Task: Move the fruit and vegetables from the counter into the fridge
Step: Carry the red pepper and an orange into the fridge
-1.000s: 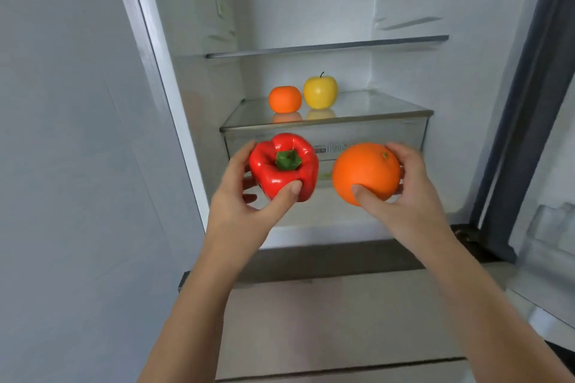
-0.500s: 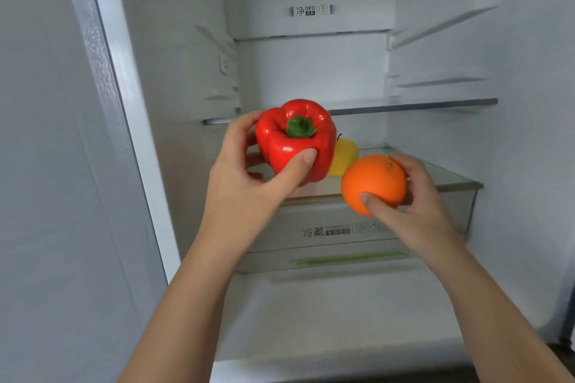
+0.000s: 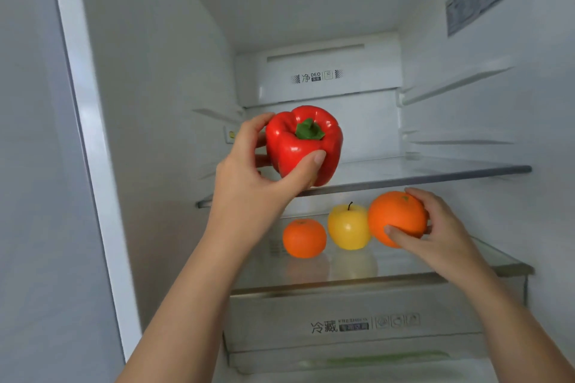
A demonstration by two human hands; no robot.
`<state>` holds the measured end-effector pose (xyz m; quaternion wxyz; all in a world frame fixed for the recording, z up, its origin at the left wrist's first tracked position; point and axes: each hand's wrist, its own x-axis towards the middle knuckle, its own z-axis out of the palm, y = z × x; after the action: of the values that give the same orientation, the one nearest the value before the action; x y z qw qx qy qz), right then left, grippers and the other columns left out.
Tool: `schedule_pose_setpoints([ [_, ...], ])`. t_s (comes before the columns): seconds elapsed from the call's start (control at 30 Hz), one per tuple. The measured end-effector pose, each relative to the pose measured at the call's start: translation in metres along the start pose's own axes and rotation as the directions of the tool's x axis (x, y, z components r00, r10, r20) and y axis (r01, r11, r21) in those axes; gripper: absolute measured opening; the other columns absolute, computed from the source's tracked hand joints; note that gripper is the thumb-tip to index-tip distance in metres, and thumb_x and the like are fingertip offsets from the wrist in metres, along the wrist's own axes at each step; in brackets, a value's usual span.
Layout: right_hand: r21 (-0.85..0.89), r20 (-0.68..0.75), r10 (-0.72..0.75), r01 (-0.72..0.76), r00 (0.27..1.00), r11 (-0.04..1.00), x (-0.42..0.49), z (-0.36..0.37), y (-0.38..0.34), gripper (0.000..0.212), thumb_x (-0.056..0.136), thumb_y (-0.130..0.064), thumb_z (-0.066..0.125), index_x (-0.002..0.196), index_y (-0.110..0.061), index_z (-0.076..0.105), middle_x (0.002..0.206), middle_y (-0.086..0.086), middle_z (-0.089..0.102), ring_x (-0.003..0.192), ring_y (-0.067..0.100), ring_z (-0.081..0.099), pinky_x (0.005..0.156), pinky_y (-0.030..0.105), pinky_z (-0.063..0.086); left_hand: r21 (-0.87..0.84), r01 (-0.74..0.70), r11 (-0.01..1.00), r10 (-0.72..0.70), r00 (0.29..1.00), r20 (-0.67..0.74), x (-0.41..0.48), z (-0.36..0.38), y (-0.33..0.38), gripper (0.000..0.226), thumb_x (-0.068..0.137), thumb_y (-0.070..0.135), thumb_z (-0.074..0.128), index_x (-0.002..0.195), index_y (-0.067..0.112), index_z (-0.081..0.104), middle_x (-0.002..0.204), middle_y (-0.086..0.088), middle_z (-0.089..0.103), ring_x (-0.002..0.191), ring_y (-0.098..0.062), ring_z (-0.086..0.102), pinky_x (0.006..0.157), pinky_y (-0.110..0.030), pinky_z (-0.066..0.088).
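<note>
My left hand [image 3: 252, 186] grips a red bell pepper [image 3: 303, 143] with a green stem, held just above the front edge of the upper glass shelf [image 3: 435, 176] inside the open fridge. A large orange [image 3: 396, 218] is in my right hand [image 3: 435, 236], above the lower glass shelf [image 3: 404, 270]. On that lower shelf rest a small orange [image 3: 304, 238] and a yellow apple [image 3: 348, 227], side by side, just left of the held orange.
Below the lower shelf sits a clear drawer [image 3: 342, 320] with printed labels. The fridge's left wall [image 3: 149, 134] and door frame [image 3: 84, 134] stand close to my left arm. Empty shelf rails run along the right wall [image 3: 454, 84].
Both hands have risen and gone deeper into the fridge. The pepper has gone from below the lower shelf up to the upper shelf's edge, the large orange to beside the apple.
</note>
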<state>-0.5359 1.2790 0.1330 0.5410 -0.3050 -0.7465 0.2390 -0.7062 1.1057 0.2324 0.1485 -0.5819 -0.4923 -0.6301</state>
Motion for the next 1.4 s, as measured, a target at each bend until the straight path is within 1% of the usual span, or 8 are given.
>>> schedule_pose_setpoints([
  [0.1, -0.001, 0.038, 0.046, -0.046, 0.998, 0.999, 0.015, -0.005, 0.015, 0.068, 0.072, -0.018, 0.076, 0.131, -0.025, 0.041, 0.122, -0.002, 0.042, 0.102, 0.016, 0.045, 0.083, 0.031, 0.037, 0.044, 0.021, 0.999, -0.021, 1.0, 0.012, 0.017, 0.006, -0.005, 0.056, 0.064, 0.047, 0.075, 0.11, 0.04, 0.046, 0.102, 0.024, 0.055, 0.092, 0.001, 0.058, 0.07, -0.005, 0.043],
  [0.33, -0.039, 0.11, 0.117, -0.114, 0.987, 0.993, 0.037, 0.001, 0.037, 0.079, 0.071, -0.019, 0.077, 0.137, -0.02, 0.034, 0.133, 0.007, 0.043, 0.111, 0.021, 0.046, 0.09, 0.032, 0.037, 0.095, 0.163, 0.982, -0.171, 0.982, 0.083, 0.056, 0.022, -0.033, 0.054, 0.071, 0.04, 0.073, 0.118, 0.031, 0.047, 0.109, 0.004, 0.056, 0.092, -0.015, 0.057, 0.077, -0.027, 0.048],
  [0.6, -0.029, 0.16, 0.15, -0.148, 0.976, 0.989, 0.045, -0.002, 0.05, 0.06, 0.072, -0.019, 0.076, 0.121, -0.025, 0.042, 0.119, 0.005, 0.049, 0.099, 0.019, 0.051, 0.08, 0.029, 0.039, 0.154, 0.261, 0.953, -0.293, 0.923, 0.25, 0.079, 0.042, -0.065, 0.054, 0.077, 0.038, 0.07, 0.123, 0.023, 0.046, 0.114, -0.01, 0.056, 0.096, -0.023, 0.057, 0.082, -0.034, 0.049],
  [0.73, 0.038, 0.199, 0.172, -0.183, 0.965, 0.982, 0.045, -0.003, 0.056, 0.057, 0.075, -0.018, 0.074, 0.118, -0.032, 0.039, 0.122, 0.003, 0.047, 0.102, 0.018, 0.051, 0.082, 0.03, 0.041, 0.111, 0.353, 0.929, -0.37, 0.878, 0.304, 0.082, 0.044, -0.071, 0.049, 0.083, 0.038, 0.063, 0.126, 0.023, 0.044, 0.108, -0.012, 0.056, 0.081, -0.018, 0.059, 0.057, -0.02, 0.048],
  [0.83, 0.049, 0.227, 0.161, -0.176, 0.96, 0.983, 0.044, -0.002, 0.058, 0.061, 0.075, -0.018, 0.073, 0.121, -0.036, 0.038, 0.125, 0.0, 0.044, 0.106, 0.018, 0.049, 0.085, 0.031, 0.042, 0.095, 0.39, 0.916, -0.397, 0.847, 0.355, 0.085, 0.042, -0.074, 0.047, 0.085, 0.039, 0.058, 0.128, 0.027, 0.042, 0.11, -0.01, 0.056, 0.084, -0.018, 0.06, 0.07, -0.027, 0.047],
  [1.03, 0.057, 0.261, 0.157, -0.177, 0.952, 0.982, 0.043, 0.0, 0.06, 0.066, 0.076, -0.023, 0.074, 0.126, -0.038, 0.034, 0.129, -0.002, 0.042, 0.107, 0.017, 0.049, 0.08, 0.028, 0.043, 0.118, 0.37, 0.921, -0.387, 0.852, 0.351, 0.086, 0.044, -0.08, 0.053, 0.084, 0.035, 0.062, 0.132, 0.027, 0.039, 0.113, -0.01, 0.055, 0.086, -0.017, 0.06, 0.065, -0.021, 0.047],
  [1.17, 0.055, 0.27, 0.157, -0.178, 0.95, 0.982, 0.044, 0.001, 0.062, 0.072, 0.075, -0.024, 0.075, 0.128, -0.04, 0.03, 0.133, -0.002, 0.038, 0.11, 0.019, 0.048, 0.085, 0.031, 0.044, 0.209, 0.294, 0.933, -0.352, 0.866, 0.354, 0.088, 0.045, -0.087, 0.062, 0.08, 0.034, 0.068, 0.134, 0.028, 0.038, 0.115, -0.011, 0.053, 0.101, -0.025, 0.055, 0.086, -0.035, 0.047],
  [1.4, 0.046, 0.262, 0.151, -0.169, 0.953, 0.985, 0.042, 0.0, 0.059, 0.078, 0.073, -0.018, 0.075, 0.132, -0.038, 0.028, 0.134, -0.004, 0.036, 0.11, 0.018, 0.045, 0.085, 0.03, 0.04, 0.192, 0.293, 0.937, -0.345, 0.869, 0.354, 0.087, 0.045, -0.086, 0.067, 0.08, 0.028, 0.069, 0.137, 0.026, 0.034, 0.113, -0.011, 0.051, 0.1, -0.025, 0.054, 0.081, -0.032, 0.044],
])
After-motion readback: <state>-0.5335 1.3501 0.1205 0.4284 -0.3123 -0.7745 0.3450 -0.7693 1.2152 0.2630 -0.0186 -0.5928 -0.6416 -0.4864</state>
